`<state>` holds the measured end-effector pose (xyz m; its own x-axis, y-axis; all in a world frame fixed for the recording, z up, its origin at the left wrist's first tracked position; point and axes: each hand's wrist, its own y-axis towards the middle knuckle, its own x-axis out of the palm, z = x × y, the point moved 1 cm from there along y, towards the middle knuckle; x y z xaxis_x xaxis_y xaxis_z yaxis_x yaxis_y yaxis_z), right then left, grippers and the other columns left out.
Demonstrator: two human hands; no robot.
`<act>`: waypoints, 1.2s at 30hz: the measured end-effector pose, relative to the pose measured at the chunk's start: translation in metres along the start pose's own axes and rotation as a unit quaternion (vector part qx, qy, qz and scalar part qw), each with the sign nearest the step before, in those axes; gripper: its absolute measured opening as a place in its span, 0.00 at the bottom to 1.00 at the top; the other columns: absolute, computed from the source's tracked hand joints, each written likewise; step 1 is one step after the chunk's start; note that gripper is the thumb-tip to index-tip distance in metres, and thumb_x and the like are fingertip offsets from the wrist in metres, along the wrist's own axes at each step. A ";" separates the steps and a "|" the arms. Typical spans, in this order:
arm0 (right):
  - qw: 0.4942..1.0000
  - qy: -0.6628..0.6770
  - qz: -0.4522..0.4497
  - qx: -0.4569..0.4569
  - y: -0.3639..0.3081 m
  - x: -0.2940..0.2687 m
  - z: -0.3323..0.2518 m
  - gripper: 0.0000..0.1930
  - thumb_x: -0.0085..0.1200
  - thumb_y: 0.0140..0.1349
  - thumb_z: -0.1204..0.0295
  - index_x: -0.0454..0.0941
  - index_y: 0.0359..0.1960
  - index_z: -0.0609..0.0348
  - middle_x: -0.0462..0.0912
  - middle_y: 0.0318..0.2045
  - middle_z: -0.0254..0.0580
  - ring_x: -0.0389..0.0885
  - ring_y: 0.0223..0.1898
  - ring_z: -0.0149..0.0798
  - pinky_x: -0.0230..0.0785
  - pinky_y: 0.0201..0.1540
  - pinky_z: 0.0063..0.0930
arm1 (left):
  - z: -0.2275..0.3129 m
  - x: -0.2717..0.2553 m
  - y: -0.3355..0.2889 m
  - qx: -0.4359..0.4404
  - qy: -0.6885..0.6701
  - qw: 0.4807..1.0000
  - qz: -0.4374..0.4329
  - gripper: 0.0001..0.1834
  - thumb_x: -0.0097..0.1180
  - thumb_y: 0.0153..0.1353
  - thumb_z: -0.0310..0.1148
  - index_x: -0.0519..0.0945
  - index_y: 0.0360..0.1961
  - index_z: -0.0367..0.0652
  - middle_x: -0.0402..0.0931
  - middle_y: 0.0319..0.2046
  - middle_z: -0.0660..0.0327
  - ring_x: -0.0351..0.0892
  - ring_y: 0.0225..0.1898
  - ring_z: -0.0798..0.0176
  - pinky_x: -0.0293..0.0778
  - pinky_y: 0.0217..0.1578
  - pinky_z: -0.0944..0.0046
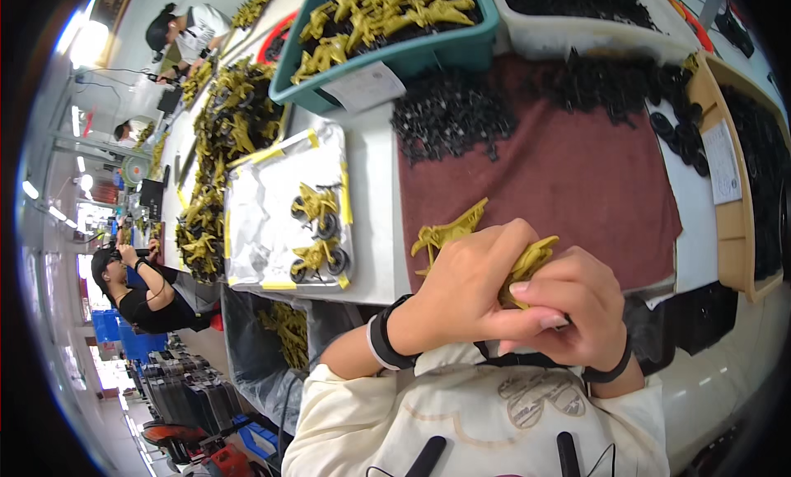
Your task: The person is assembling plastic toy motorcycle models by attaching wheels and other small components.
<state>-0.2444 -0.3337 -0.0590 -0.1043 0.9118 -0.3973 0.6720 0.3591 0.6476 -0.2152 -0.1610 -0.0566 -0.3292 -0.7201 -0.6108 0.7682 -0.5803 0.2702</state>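
Note:
Close to my body, both hands meet around a yellow plastic toy motorcycle body (pixel 531 261). My left hand (pixel 474 283) is closed about it with the fingers curled over. My right hand (pixel 577 300) grips it from the other side, thumb pressed in near the left thumb. Much of the piece is hidden by my fingers. Another yellow motorcycle body (pixel 451 230) lies on the maroon cloth (pixel 577 189), just beyond my left hand. To the left, two yellow toy motorcycles with black wheels (pixel 317 209) rest on a white tray (pixel 259 222) edged with yellow tape.
Small black parts (pixel 453 114) and black wheels (pixel 684 135) lie at the cloth's far side. A teal bin (pixel 288 81) of yellow bodies, a white bin (pixel 560 44) and a tan bin (pixel 733 246) surround it. Yellow-and-black toys (pixel 235 131) heap leftward; co-workers sit beyond.

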 end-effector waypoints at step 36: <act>0.993 0.115 0.030 -0.024 -0.028 0.016 -0.003 0.11 0.71 0.39 0.76 0.83 0.27 0.58 0.78 0.20 0.31 0.74 0.17 0.31 0.66 0.20 0.21 | 0.031 0.025 -0.061 -0.092 -0.014 0.982 0.163 0.39 0.30 0.69 0.58 0.79 0.36 0.28 0.81 0.21 0.55 0.83 0.21 0.61 0.78 0.24 0.66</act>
<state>-0.2670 -0.3283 -0.0810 -0.2332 0.9513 -0.2019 0.6465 0.3067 0.6985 -0.2875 -0.1557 -0.0656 -0.0623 -0.8677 -0.4931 0.9207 -0.2407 0.3072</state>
